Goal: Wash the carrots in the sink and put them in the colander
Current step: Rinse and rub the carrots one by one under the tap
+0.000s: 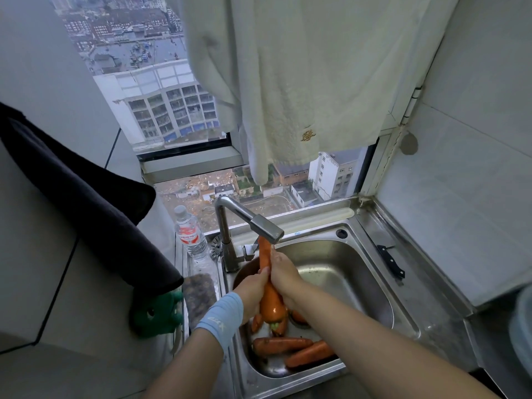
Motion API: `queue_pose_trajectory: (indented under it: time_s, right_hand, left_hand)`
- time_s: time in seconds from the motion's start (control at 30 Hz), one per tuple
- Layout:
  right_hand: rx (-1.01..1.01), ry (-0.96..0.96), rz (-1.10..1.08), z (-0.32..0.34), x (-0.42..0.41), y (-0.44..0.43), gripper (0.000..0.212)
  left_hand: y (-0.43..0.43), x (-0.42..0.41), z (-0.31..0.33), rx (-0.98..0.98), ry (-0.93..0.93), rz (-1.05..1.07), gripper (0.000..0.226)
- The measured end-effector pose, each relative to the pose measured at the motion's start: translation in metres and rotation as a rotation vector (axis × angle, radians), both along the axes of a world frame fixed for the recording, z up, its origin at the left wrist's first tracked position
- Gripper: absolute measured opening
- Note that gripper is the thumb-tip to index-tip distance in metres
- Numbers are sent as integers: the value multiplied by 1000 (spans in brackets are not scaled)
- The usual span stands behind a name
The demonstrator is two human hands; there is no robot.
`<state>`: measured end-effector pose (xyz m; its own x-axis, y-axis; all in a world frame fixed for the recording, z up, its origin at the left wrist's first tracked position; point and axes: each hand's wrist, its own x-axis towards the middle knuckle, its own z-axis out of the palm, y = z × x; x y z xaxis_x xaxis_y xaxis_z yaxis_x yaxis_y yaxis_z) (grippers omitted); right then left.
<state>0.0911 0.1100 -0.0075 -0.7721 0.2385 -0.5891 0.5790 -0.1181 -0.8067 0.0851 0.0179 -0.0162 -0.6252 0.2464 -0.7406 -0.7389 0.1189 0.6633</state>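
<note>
Well, the left hand (253,289) and the right hand (283,273) were both wrapped around one big carrot (269,300). The left hand's fingers curled round it from one side. The right hand gripped it from the other side, a little higher up. The two hands were touching each other. A light blue wristband (221,315) sat on the left wrist, and both arms reached forward over the sink (345,254).

The carrot stood almost straight up. Its thin tip was right under the spout of the tap (266,227), and its fat end with a green stub pointed down. Below it, more carrots (277,344) lay in the bottom of the steel sink, some with dirt on them. A round brown rim (243,273) peeked out behind the left hand, but I could not tell what it was.

On the ledge to the left of the sink stood a water bottle (191,237) with a red label. A dark scrubber (200,295) lay in front of it, and a green toy (157,315) sat beside that. A knife (391,263) with a black handle lay on the ledge to the right of the sink.

A dark cloth (86,197) hung on the left. A white towel (302,82) hung over the window (161,110), and tall buildings showed far below. The wall (460,197) on the right was pale tile.
</note>
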Motion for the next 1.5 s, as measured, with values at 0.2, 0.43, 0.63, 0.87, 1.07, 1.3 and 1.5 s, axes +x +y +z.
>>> queue_pose_trajectory:
  time_s: [0.2, 0.43, 0.63, 0.87, 1.07, 1.3, 1.5]
  right_hand:
    - [-160, 1, 77, -3, 12, 14, 28]
    - [-28, -31, -105, -9, 7, 8, 51]
    - [-232, 44, 85, -7, 21, 15, 31]
    - [-100, 48, -144, 4, 10, 6, 46]
    - [-209, 66, 34, 15, 25, 16, 29]
    - [-113, 136, 8, 20, 18, 17, 29]
    - [62, 164, 11, 17, 13, 16, 32]
  left_hand:
    - [0, 3, -14, -28, 14, 13, 52]
    - [9, 10, -12, 58, 12, 34, 46]
    - [-2, 8, -15, 73, 2, 82, 47]
    - [9, 15, -1, 143, 48, 91, 39]
    - [3, 8, 0, 5, 148, 40, 33]
    - [6, 15, 12, 26, 199, -1, 27]
    - [1, 9, 19, -210, 352, -153, 43]
